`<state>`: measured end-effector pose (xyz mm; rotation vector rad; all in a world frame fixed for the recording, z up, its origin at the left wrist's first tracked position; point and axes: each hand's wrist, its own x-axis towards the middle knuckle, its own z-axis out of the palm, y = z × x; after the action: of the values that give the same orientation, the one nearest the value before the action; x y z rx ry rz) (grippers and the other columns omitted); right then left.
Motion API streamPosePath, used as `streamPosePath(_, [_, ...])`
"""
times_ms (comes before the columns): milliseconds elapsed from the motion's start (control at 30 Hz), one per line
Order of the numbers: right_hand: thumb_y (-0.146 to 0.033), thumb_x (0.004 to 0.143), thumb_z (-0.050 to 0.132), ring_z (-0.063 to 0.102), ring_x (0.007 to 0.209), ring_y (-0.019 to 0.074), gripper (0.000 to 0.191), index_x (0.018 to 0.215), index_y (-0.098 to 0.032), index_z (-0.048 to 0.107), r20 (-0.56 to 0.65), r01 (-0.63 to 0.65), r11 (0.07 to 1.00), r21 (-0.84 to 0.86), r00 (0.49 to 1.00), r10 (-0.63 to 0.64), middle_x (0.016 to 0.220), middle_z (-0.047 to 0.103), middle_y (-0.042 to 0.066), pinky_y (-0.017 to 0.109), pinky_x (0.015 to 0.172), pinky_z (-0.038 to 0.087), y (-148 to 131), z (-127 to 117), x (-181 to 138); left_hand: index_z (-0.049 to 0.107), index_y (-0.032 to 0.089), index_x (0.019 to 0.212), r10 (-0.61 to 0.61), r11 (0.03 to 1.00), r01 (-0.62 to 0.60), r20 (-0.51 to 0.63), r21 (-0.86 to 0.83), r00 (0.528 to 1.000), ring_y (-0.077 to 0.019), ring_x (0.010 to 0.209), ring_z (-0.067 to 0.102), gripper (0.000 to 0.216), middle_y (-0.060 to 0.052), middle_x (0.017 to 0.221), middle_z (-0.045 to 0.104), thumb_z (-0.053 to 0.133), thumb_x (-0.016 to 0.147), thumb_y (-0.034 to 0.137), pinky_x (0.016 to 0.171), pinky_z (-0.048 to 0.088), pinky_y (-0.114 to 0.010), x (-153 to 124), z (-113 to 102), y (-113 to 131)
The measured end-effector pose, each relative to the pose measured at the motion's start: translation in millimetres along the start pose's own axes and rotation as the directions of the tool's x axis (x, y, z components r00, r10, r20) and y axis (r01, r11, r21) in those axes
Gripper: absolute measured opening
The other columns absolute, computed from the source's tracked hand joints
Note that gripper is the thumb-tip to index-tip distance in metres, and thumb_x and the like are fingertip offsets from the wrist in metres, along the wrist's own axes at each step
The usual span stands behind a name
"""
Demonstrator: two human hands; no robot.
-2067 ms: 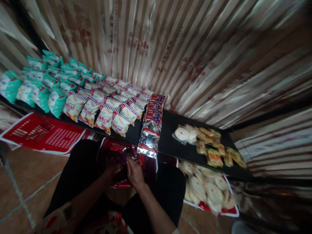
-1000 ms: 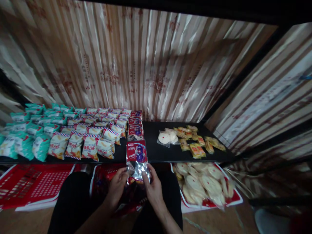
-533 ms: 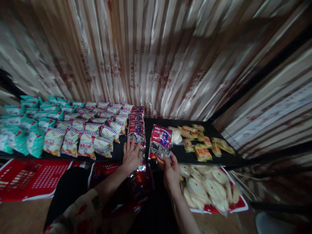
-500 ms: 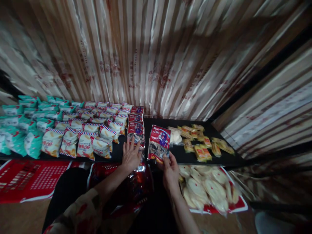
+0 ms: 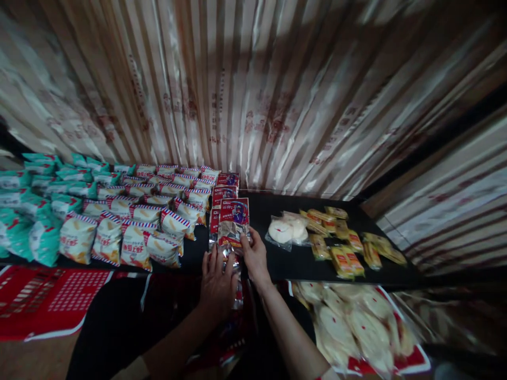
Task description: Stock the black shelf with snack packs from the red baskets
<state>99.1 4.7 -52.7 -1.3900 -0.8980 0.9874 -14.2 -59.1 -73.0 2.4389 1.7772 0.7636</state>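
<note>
A red and silver snack packet (image 5: 233,215) lies over the column of like red packets (image 5: 225,193) on the black shelf (image 5: 259,211). My right hand (image 5: 255,258) pinches its lower right edge between thumb and fingers. With fingers stretched out, my left hand (image 5: 217,282) rests flat on the lower end of the packets near the shelf's front edge. Directly left of this column stand white bags of snacks with striped tops (image 5: 137,243). To the right are clear-wrapped round white breads (image 5: 281,230).
Teal snack bags (image 5: 43,237) fill the shelf's left end. Small yellow packets (image 5: 344,261) lie at the right. Below are a red basket (image 5: 47,301) and another holding bagged flat breads (image 5: 368,322). A striped, shiny sheet (image 5: 237,95) hangs behind the shelf.
My right hand has carried the red snack packet left, onto the column of packets. My left hand has slid down toward the shelf's front edge. The view has shifted slightly.
</note>
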Motion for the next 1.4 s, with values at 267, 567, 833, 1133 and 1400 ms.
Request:
streamPosePath(267, [-0.037, 0.079, 0.052, 0.064, 0.074, 0.0205, 0.041, 0.113, -0.015, 0.057, 0.015, 0.186, 0.897, -0.402, 0.980, -0.196, 0.080, 0.068, 0.006, 0.029, 0.069, 0.048, -22, 30, 38, 0.050, 0.020, 0.126, 0.021, 1.000, -0.021, -0.019, -0.001, 1.000, -0.0297, 0.132, 0.033, 0.045, -0.016, 0.140, 0.041, 0.052, 0.083, 0.032, 0.105, 0.029, -0.050, 4, -5, 1])
streamPosePath(567, [-0.025, 0.082, 0.049, 0.060, 0.088, 0.0226, 0.040, 0.120, -0.015, 0.053, 0.114, 0.327, 0.683, -0.653, 0.934, -0.338, 0.103, 0.060, 0.013, 0.033, 0.080, 0.046, -17, 39, 57, 0.047, 0.018, 0.129, 0.013, 0.999, -0.011, 0.042, -0.040, 0.999, -0.0297, 0.134, 0.029, 0.048, -0.015, 0.142, 0.037, 0.051, 0.083, 0.033, 0.107, 0.028, -0.049, 4, -9, 0])
streamPosePath(833, [-0.023, 0.086, 0.043, 0.057, 0.091, 0.0201, 0.030, 0.099, -0.010, 0.066, 0.112, 0.355, 0.661, -0.661, 0.918, -0.381, 0.107, 0.052, 0.014, 0.030, 0.086, 0.045, -7, 41, 58, 0.047, 0.016, 0.128, 0.023, 0.999, -0.020, 0.069, -0.032, 0.997, -0.0301, 0.136, 0.023, 0.046, -0.017, 0.144, 0.033, 0.049, 0.085, 0.031, 0.108, 0.025, -0.048, 5, -10, -2])
streamPosePath(1133, [-0.028, 0.086, 0.044, 0.050, 0.103, 0.0246, 0.034, 0.110, -0.012, 0.061, 0.072, 0.318, 0.640, -0.699, 0.922, -0.380, 0.114, 0.052, 0.016, 0.037, 0.092, 0.040, -18, 35, 52, 0.042, 0.013, 0.129, 0.049, 0.989, -0.053, -0.033, -0.139, 0.998, -0.0293, 0.138, 0.015, 0.042, -0.018, 0.147, 0.027, 0.039, 0.090, 0.028, 0.107, 0.027, -0.049, -19, -23, -13])
streamPosePath(1400, [-0.041, 0.084, 0.045, 0.058, 0.083, 0.0176, 0.037, 0.109, -0.015, 0.054, -0.058, 0.254, 0.802, -0.541, 0.940, -0.337, 0.099, 0.059, 0.009, 0.032, 0.077, 0.046, -4, -20, -51, 0.050, 0.016, 0.120, -0.030, 0.981, 0.013, -0.085, -0.194, 0.996, -0.0270, 0.135, 0.024, 0.033, -0.014, 0.142, 0.036, 0.037, 0.090, 0.022, 0.106, 0.033, -0.047, -51, -27, -32])
